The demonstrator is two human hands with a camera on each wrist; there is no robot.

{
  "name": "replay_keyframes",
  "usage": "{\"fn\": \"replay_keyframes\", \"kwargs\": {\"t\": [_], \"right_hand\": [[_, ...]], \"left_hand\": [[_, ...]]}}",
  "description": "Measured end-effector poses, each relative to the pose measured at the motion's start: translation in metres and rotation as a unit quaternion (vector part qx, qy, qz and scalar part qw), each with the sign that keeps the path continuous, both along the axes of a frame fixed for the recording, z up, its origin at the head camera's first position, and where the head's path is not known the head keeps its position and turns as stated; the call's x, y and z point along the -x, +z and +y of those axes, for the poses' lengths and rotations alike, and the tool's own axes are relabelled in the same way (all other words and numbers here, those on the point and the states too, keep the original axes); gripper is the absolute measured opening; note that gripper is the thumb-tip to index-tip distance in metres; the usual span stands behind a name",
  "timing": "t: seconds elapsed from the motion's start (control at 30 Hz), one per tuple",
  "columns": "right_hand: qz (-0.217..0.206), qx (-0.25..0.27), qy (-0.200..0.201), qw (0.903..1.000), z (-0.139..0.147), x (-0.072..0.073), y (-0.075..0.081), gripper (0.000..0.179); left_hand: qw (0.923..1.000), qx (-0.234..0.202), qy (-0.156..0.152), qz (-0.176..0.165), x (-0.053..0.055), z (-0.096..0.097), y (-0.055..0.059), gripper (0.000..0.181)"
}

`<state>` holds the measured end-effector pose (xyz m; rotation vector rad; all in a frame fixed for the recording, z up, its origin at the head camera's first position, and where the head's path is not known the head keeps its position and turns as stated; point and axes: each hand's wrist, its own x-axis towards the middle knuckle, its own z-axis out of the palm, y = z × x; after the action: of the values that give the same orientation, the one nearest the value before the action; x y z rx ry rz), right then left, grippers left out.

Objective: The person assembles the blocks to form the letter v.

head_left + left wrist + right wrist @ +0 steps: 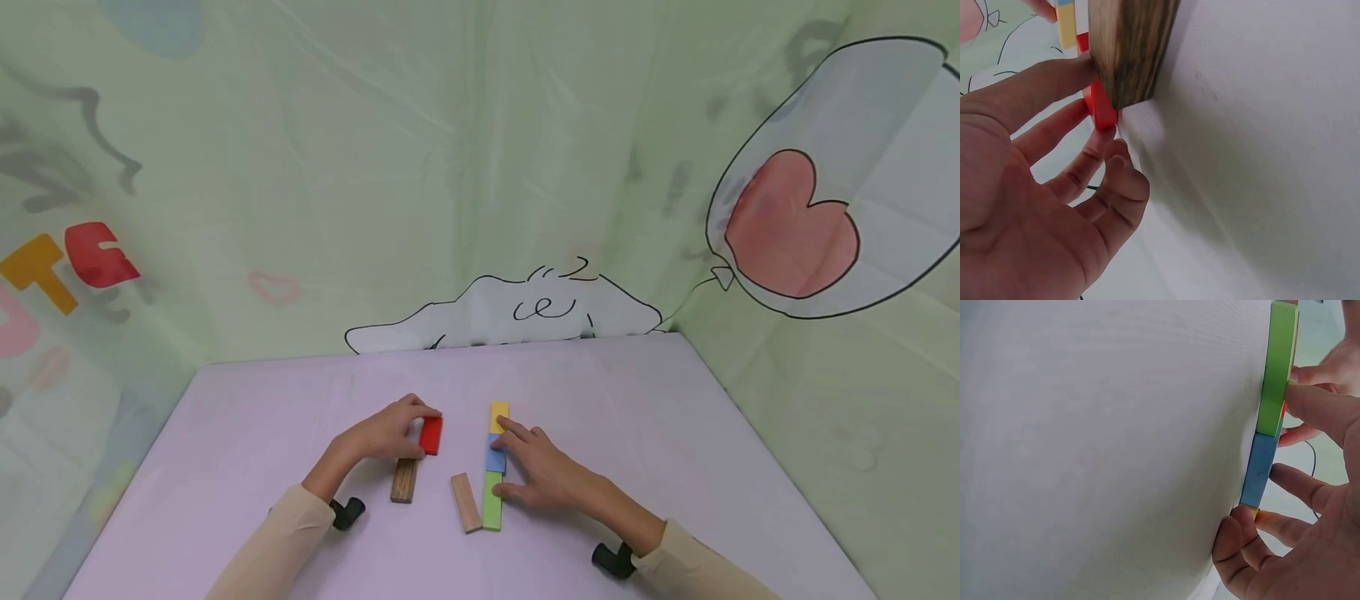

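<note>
"Head view: what is the left hand [384, 432] doing?"

"It pinches the red block [431, 436] by its two ends. The thumb is at the 6 o'clock end and a finger is at the 12 o'clock end."

"And the right hand [553, 475]?"

"Its fingers are spread out. They touch the side of a straight row: yellow block [498, 409] at the 12 o'clock end, blue block [495, 461] in the middle, green block [492, 510] at the 6 o'clock end. The thumb is on the green one."

"Where is the red one, then?"

"At 9 o'clock from the row, a bit apart. A dark wood block [403, 483] sits at 7 o'clock from it."

"Any more?"

"A light wood block [466, 502] lies at 9 o'clock from the green one, tilted. They're all on the pale purple table [637, 400]."
</note>
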<state>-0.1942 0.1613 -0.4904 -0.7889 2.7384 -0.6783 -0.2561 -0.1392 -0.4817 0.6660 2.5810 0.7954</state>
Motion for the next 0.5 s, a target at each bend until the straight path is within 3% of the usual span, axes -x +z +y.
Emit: {"fn": "replay_keyframes", "kwargs": {"t": [0.2,0.5], "right_hand": [[0.004,-0.005,0.001,1.0000,0.000,-0.001,0.001,0.056],[-0.005,0.003,-0.001,1.0000,0.000,0.000,0.000,0.056]], "left_hand": [[0.9997,-0.005,-0.003,0.024,0.003,-0.003,-0.002,0.057],[0.9990,-0.019,0.019,0.035,0.005,-0.006,-0.010,0.058]]}}
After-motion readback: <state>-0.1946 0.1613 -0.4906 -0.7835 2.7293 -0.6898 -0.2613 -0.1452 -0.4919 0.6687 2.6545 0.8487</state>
